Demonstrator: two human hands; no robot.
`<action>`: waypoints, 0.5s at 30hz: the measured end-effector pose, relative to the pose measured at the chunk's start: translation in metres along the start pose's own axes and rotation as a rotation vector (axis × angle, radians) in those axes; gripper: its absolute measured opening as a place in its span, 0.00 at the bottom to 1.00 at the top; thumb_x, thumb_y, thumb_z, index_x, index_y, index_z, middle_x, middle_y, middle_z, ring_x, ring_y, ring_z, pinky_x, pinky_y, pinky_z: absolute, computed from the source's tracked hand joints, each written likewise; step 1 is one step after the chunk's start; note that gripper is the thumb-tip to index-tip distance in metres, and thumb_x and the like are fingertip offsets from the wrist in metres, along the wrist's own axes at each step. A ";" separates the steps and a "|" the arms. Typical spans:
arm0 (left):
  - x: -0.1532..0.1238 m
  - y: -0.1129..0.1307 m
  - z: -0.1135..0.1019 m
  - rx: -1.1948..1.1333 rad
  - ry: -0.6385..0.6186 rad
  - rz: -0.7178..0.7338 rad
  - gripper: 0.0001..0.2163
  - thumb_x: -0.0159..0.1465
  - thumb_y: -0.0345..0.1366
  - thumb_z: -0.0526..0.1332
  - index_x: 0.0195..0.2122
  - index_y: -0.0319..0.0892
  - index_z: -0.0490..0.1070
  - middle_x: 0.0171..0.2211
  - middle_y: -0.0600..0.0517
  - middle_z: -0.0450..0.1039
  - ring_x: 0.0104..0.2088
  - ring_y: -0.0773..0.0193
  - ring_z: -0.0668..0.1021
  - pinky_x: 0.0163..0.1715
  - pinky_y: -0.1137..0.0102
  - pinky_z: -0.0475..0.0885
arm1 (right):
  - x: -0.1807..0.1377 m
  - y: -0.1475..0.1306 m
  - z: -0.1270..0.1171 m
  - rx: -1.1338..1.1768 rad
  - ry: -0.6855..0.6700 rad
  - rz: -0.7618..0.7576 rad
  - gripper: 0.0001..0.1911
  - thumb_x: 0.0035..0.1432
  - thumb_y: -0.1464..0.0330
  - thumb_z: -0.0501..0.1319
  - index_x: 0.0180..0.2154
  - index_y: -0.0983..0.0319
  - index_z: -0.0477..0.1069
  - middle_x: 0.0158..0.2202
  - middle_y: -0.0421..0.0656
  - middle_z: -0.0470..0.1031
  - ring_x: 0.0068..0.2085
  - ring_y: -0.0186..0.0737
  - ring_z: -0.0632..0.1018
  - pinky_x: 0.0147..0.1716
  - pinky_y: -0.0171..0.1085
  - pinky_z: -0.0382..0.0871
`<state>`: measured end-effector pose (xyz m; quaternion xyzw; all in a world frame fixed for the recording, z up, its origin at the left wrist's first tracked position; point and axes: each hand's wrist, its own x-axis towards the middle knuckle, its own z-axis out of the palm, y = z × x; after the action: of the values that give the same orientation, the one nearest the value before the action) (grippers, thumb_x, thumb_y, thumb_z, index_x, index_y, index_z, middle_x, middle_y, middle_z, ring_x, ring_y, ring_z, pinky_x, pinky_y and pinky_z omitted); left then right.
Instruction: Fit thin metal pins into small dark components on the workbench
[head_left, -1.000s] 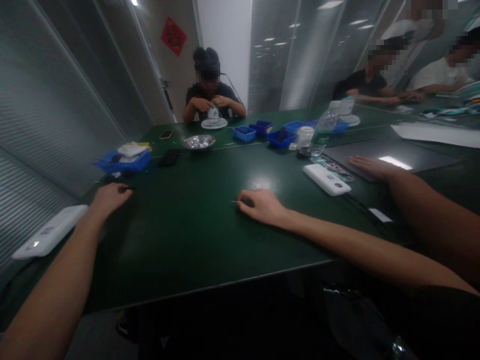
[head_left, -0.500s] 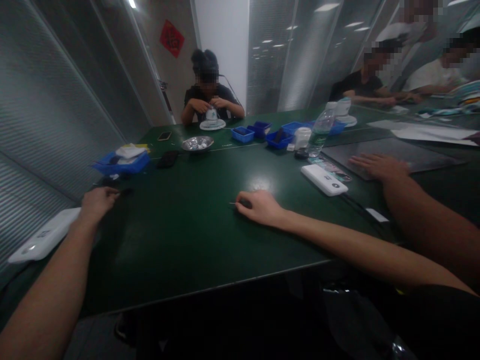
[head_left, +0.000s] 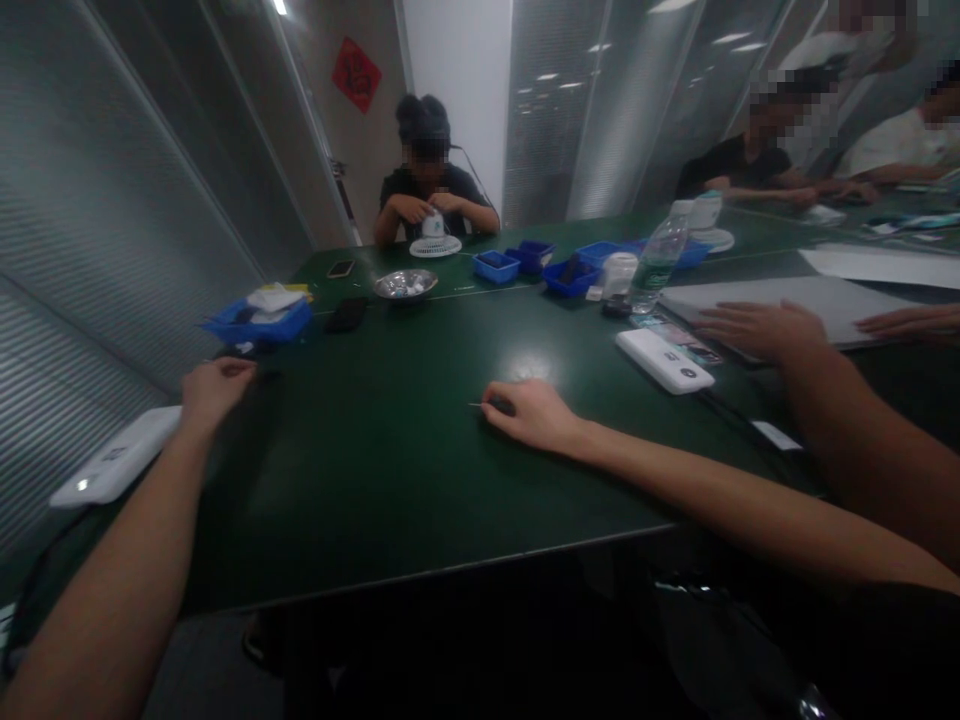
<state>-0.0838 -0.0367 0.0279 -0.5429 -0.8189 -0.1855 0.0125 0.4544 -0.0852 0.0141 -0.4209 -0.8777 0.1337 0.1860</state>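
My left hand (head_left: 217, 392) rests low over the left side of the green table (head_left: 360, 470), its fingers pinched together. A small dark shape shows beside its fingertips, too blurred to name. Near the middle of the table my right hand (head_left: 536, 412) lies on its side, curled with thumb and forefinger together. From that grip a thin pale rod (head_left: 474, 404) sticks out to the left; the rest of it is hidden in the hand. A blue tray (head_left: 274, 328) with white tissue stands just beyond my left hand.
White power banks (head_left: 664, 360) with dark cables lie on both sides. A metal bowl (head_left: 406, 286), a dark phone (head_left: 346, 314), blue bins (head_left: 495, 267) and a water bottle (head_left: 658, 260) stand farther back. At right, another person's hand (head_left: 765, 328) lies on a white surface (head_left: 810, 298).
The view has shifted slightly left, so things appear farther right. My hands keep nearly the same pose. At right, a white surface shows where a grey one was, and another hand has appeared there.
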 end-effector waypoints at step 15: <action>0.009 -0.002 0.015 -0.180 -0.052 -0.056 0.17 0.64 0.37 0.69 0.51 0.33 0.79 0.30 0.56 0.78 0.31 0.64 0.73 0.33 0.72 0.63 | 0.001 0.000 0.001 -0.020 -0.004 0.008 0.13 0.69 0.60 0.58 0.46 0.59 0.77 0.29 0.41 0.76 0.28 0.35 0.71 0.29 0.35 0.55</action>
<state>-0.0861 -0.0249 0.0154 -0.5235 -0.8138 -0.2446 -0.0626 0.4539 -0.0843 0.0133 -0.4259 -0.8777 0.1265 0.1797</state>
